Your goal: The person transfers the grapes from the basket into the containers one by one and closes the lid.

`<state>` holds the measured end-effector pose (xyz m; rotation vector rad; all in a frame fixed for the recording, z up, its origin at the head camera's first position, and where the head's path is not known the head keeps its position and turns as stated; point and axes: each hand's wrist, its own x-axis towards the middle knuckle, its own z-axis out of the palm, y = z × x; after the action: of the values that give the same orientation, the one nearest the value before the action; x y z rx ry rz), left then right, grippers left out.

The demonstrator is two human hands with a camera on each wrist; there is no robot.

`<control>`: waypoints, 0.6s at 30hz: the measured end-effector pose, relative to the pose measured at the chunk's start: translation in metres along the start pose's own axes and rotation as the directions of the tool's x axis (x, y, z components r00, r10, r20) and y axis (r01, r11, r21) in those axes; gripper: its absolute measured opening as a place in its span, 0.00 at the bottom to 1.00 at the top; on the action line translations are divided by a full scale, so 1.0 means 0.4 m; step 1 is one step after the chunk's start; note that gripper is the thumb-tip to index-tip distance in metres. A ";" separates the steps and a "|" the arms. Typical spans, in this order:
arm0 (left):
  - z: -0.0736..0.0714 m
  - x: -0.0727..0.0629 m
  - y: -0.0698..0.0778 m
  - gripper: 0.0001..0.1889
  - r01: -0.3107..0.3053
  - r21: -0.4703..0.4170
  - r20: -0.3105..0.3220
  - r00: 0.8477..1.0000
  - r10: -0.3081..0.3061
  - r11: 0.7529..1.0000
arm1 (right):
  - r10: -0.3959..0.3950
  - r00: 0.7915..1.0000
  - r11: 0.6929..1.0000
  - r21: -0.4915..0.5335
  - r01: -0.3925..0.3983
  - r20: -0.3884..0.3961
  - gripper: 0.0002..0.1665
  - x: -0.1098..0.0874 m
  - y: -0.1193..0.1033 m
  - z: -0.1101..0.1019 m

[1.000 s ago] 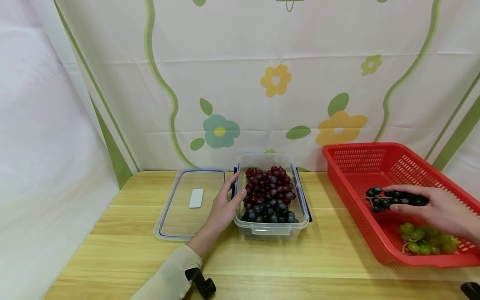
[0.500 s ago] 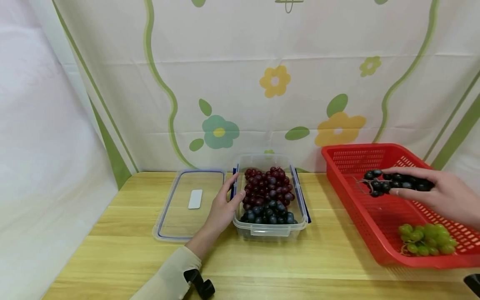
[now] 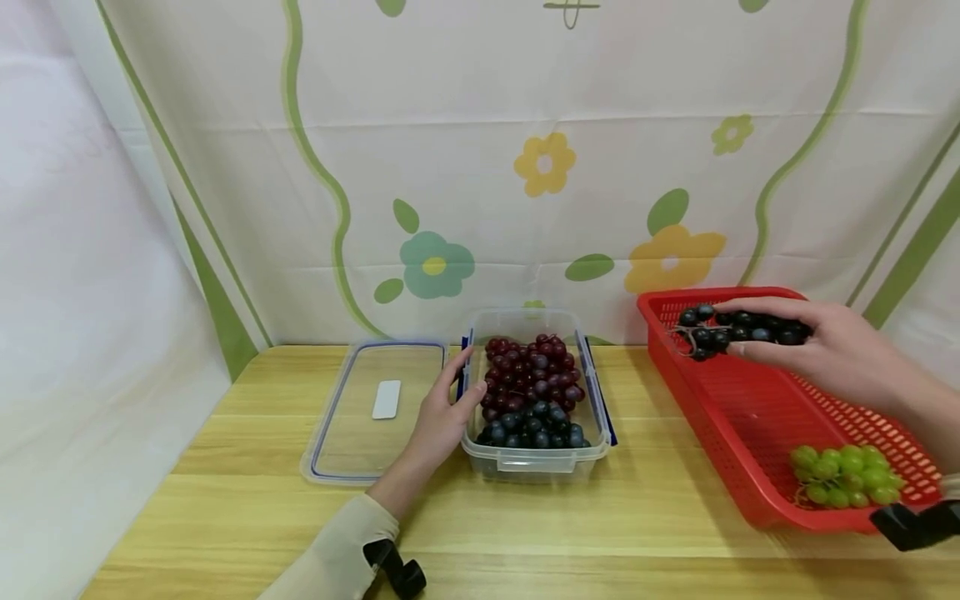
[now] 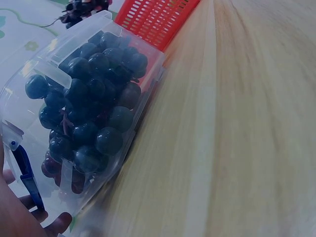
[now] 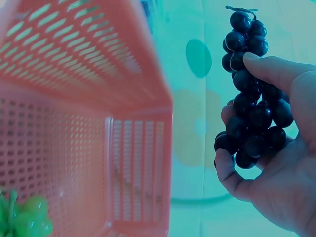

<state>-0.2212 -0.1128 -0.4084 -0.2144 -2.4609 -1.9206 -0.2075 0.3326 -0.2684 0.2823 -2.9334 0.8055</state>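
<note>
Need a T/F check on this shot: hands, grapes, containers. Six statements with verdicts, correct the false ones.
1. The right hand holds a bunch of black grapes. True.
2. The red basket has green grapes in it. True.
3. The held bunch rests on the basket's floor. False: it is held up, off the floor.
4. The left hand is at the side of the clear container. True.
5. The container is covered. False: its lid lies on the table beside it.
6. The container holds grapes of one colour only. False: dark blue-black grapes lie in front of red grapes.
</note>
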 end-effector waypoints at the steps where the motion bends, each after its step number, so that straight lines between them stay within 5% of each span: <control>1: 0.000 0.001 0.000 0.33 0.003 -0.002 0.000 1.000 -0.003 1.000 | -0.008 1.000 1.000 0.008 0.008 -0.002 0.31 0.002 -0.009 0.001; 18: -0.004 0.003 -0.006 0.33 -0.003 -0.018 0.006 1.000 0.003 1.000 | -0.099 0.995 0.993 0.059 0.100 -0.016 0.28 0.060 -0.132 0.059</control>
<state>-0.2226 -0.1147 -0.4103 -0.2245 -2.4466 -1.9445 -0.2211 0.2722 -0.2590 0.4224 -2.8604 0.8777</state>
